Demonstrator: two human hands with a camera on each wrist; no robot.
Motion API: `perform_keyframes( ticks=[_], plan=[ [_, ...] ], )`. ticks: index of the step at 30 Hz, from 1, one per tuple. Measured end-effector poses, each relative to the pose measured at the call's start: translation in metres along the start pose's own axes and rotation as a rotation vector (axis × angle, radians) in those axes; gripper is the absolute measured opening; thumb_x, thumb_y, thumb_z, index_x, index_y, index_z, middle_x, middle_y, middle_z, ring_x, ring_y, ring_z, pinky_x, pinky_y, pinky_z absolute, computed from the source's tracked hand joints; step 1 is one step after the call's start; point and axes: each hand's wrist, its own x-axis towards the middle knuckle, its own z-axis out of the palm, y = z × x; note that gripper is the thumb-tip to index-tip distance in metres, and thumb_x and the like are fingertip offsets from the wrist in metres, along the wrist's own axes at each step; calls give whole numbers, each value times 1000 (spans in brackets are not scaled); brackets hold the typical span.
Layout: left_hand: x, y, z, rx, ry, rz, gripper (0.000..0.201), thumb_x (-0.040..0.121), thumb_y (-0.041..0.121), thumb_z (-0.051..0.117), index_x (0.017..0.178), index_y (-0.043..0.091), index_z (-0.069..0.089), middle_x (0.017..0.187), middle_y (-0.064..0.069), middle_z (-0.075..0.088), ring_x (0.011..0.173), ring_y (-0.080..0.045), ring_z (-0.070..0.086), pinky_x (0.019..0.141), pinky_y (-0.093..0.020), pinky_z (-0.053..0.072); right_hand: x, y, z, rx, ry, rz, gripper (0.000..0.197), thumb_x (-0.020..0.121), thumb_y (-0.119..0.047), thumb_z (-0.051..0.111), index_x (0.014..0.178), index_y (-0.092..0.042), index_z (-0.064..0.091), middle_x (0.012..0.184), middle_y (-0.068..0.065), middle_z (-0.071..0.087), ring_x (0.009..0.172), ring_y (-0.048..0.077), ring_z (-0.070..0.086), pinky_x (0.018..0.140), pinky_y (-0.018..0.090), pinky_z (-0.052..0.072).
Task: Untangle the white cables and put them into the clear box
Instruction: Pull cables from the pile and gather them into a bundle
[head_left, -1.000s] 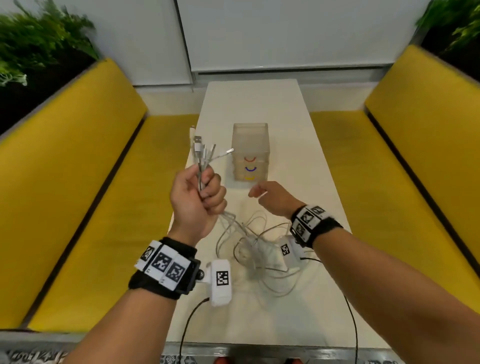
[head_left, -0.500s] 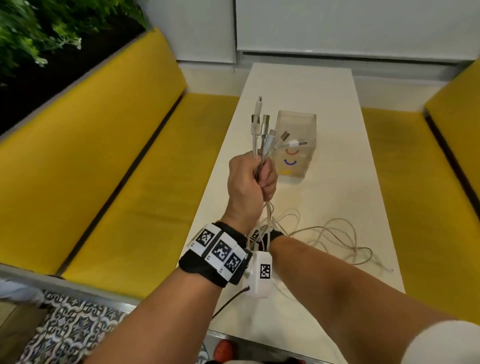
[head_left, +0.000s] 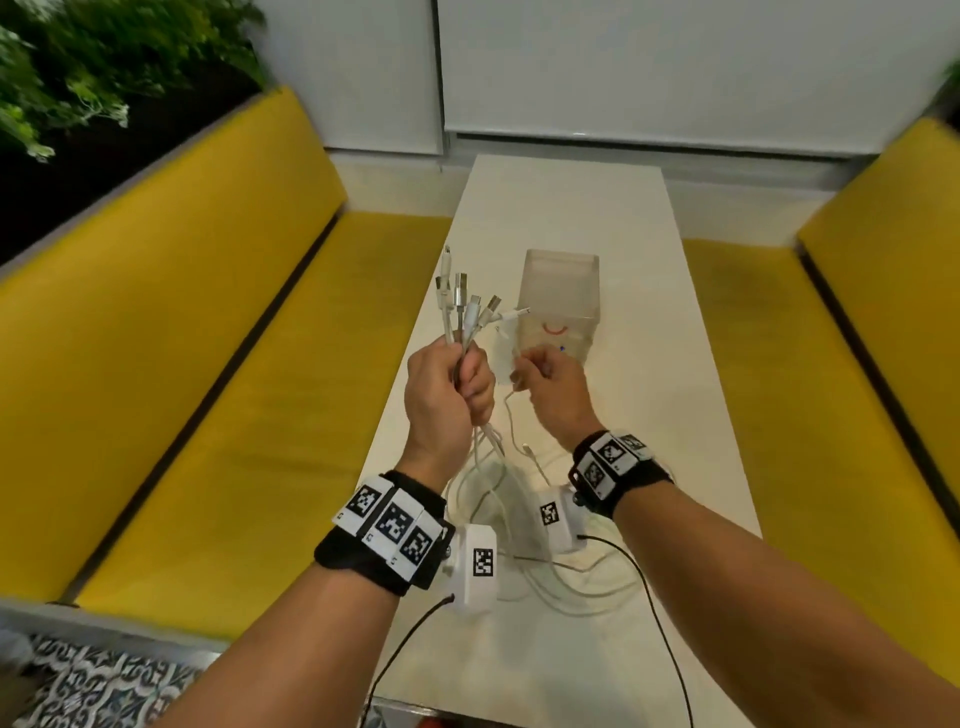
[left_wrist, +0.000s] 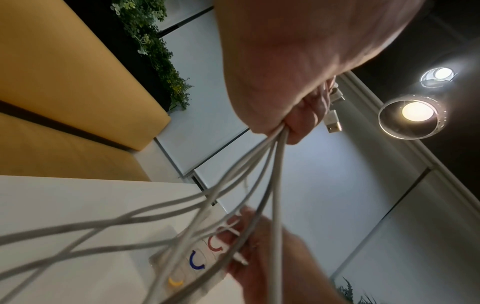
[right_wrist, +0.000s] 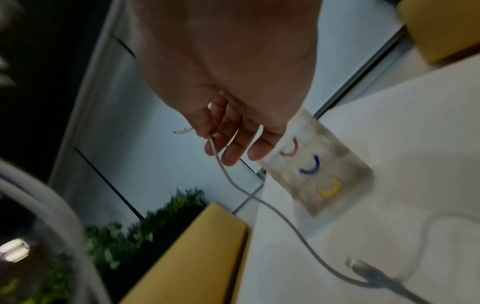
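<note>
My left hand (head_left: 450, 384) grips a bundle of white cables (head_left: 465, 312) in its fist, with several plug ends fanning up above it. Their lengths hang down from the left hand (left_wrist: 293, 115) as white cables (left_wrist: 259, 176) to a loose tangle (head_left: 524, 540) on the table. My right hand (head_left: 545, 382), just right of the left, pinches a single thin white cable (right_wrist: 226, 172) between thumb and finger of the right hand (right_wrist: 228, 131); its far plug (right_wrist: 363, 267) dangles free. The clear box (head_left: 561, 306) with red, blue and yellow marks stands upright just behind both hands.
The narrow white table (head_left: 613, 218) runs away from me between two yellow benches (head_left: 182, 364) (head_left: 857, 338). Green plants (head_left: 78, 67) stand behind the left bench. Black wrist-camera wires (head_left: 649, 587) trail over the near table end.
My right hand has come up from behind the left forearm to beside the left fist and now pinches one cable. The left fist keeps its grip on the bundle.
</note>
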Motion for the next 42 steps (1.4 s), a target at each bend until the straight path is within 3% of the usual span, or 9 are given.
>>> perform_keyframes(
  ticks=[2, 9, 13, 16, 24, 31, 35, 38, 42],
  plan=[
    [2, -1, 6, 18, 21, -1, 24, 82, 21, 37, 59, 18, 30, 52, 3, 25, 46, -12, 17, 45, -23, 13, -6, -19, -32, 75, 52, -44, 12, 99, -8, 58, 90, -4, 64, 73, 5, 66, 62, 6, 59, 61, 18, 47],
    [3, -5, 36, 116, -33, 36, 27, 87, 25, 44, 68, 18, 26, 60, 0, 24, 51, -15, 15, 46, -27, 15, -70, -86, -91, 235, -12, -217, 6, 98, -4, 60, 92, -6, 59, 73, 13, 60, 63, 25, 57, 61, 34, 48],
    [-12, -10, 63, 174, -112, 58, 32, 95, 42, 54, 82, 14, 47, 60, 4, 44, 50, -12, 38, 46, -29, 35, -95, -87, -85, 200, -65, -195, 5, 95, -2, 61, 91, -4, 61, 73, 14, 59, 57, 22, 53, 56, 34, 45],
    [-16, -11, 81, 299, -111, 30, 31, 99, 37, 59, 99, 7, 54, 73, -8, 65, 59, -25, 64, 52, -43, 53, -102, -87, -82, 186, -13, -160, 22, 94, 4, 57, 86, -14, 65, 66, 3, 62, 52, 14, 54, 50, 28, 45],
    [-10, -3, 90, 455, 1, 161, 52, 109, 39, 33, 65, 14, 47, 54, 0, 48, 48, -11, 47, 48, -26, 41, -110, -85, -98, 123, -43, -129, 2, 92, 0, 65, 93, 2, 64, 69, 14, 64, 55, 20, 59, 55, 31, 50],
    [-4, 20, 77, 255, -8, 137, 55, 108, 46, 31, 62, 15, 38, 47, 5, 33, 37, -13, 44, 51, -39, 55, -112, -23, -118, -348, -126, -102, 17, 97, -25, 64, 90, -12, 73, 79, -4, 71, 75, 8, 62, 73, 23, 50],
    [-2, 49, 78, 111, 52, 164, 54, 106, 51, 33, 60, 22, 33, 51, 6, 27, 43, -12, 23, 44, -28, 23, -113, 24, -133, -532, -118, 41, 20, 97, -28, 62, 95, -12, 74, 94, 2, 75, 93, 20, 68, 88, 38, 54],
    [-1, 69, 81, 14, 43, 186, 53, 106, 51, 33, 60, 23, 32, 54, 3, 24, 46, -13, 17, 43, -24, 15, -112, 41, -141, -590, -103, 115, 20, 96, -30, 61, 94, -16, 74, 98, 2, 75, 93, 21, 68, 88, 39, 53],
    [-3, 72, 87, 1, 26, 194, 53, 106, 50, 33, 60, 23, 32, 55, 2, 23, 46, -13, 16, 42, -23, 16, -102, 19, -144, -442, -16, 100, 19, 96, -15, 58, 82, -16, 72, 86, 1, 74, 76, 16, 67, 64, 22, 51]
  ],
)
